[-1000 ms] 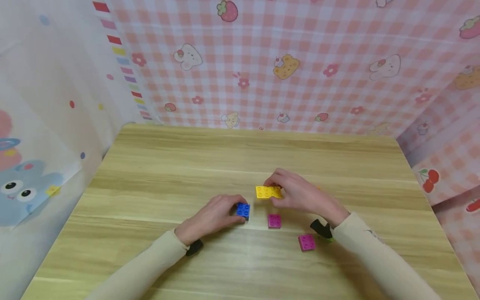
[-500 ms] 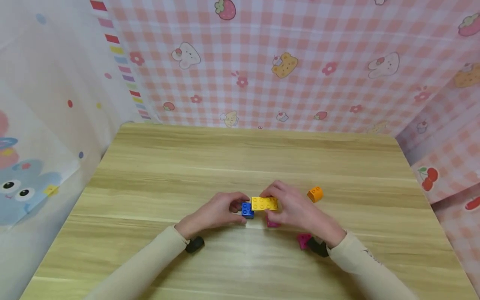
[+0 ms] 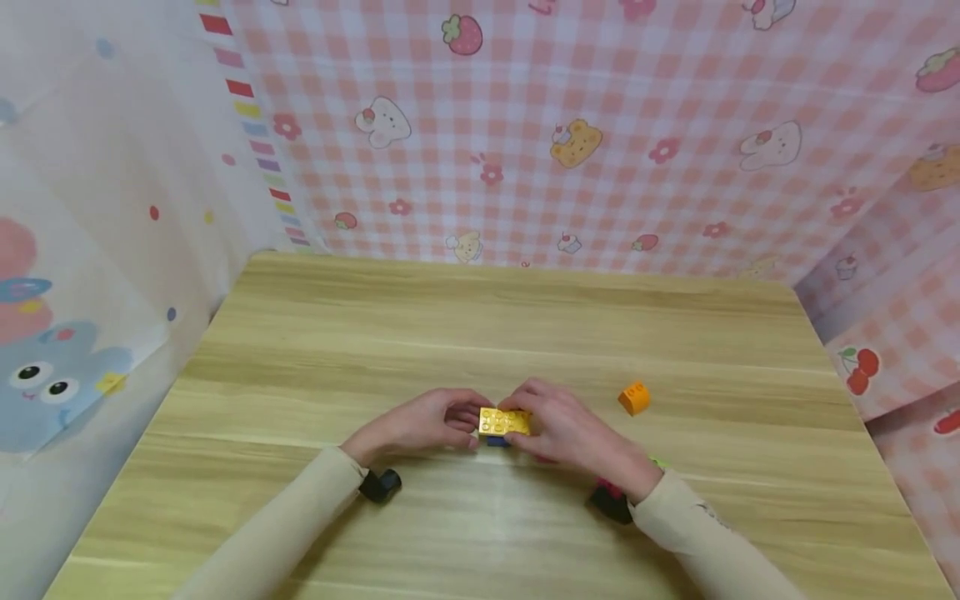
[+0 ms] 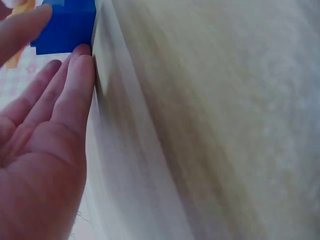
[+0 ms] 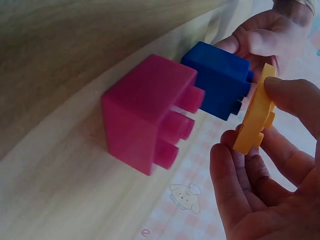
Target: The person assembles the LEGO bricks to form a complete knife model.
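Note:
My right hand point(image 3: 566, 429) pinches a thin yellow toy building brick point(image 3: 495, 422) with two rows of studs. It is held over a blue brick point(image 5: 215, 80) that stands on the table; in the right wrist view the yellow one is slightly tilted, close to the blue studs. My left hand point(image 3: 420, 425) lies to the left of the blue brick, fingers extended, with fingertips against or right beside it point(image 4: 65, 27). A pink brick point(image 5: 145, 110) stands near the blue one, mostly hidden under my right hand in the head view.
An orange brick point(image 3: 634, 398) with a curved side lies right of my right hand. Another pink brick point(image 3: 607, 486) and something green point(image 3: 657, 463) are partly hidden by my right wrist. The wooden table point(image 3: 375, 333) meets a checked cloth point(image 3: 525, 192) at the back.
My right hand has brought the yellow brick left and toward me, over the blue brick. My left hand has loosened its hold on the blue brick. The orange brick has come into view.

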A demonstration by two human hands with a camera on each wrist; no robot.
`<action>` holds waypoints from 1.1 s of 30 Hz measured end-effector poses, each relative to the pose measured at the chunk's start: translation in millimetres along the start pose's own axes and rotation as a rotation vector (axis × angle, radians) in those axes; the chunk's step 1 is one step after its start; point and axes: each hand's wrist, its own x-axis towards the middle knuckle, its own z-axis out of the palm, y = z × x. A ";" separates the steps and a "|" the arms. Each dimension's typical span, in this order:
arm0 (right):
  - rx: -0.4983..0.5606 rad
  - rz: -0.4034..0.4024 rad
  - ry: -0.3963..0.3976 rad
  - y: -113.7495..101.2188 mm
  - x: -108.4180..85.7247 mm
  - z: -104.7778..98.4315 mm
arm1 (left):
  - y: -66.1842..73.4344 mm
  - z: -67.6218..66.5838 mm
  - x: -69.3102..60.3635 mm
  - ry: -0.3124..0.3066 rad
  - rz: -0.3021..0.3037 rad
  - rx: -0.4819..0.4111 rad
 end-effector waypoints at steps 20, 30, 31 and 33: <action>0.032 0.002 -0.049 1.4 -0.7 5.8 | 1.5 6.7 -5.5 0.060 0.031 0.095; -0.023 -0.015 -0.012 -2.8 -1.0 10.0 | 3.3 6.8 -6.0 0.077 0.032 0.087; -0.024 -0.016 -0.012 -3.1 -1.2 10.4 | 3.5 7.0 -6.1 0.079 0.030 0.091; -0.024 -0.022 -0.014 -3.7 -1.5 11.3 | 3.0 7.6 -6.3 0.083 0.023 0.097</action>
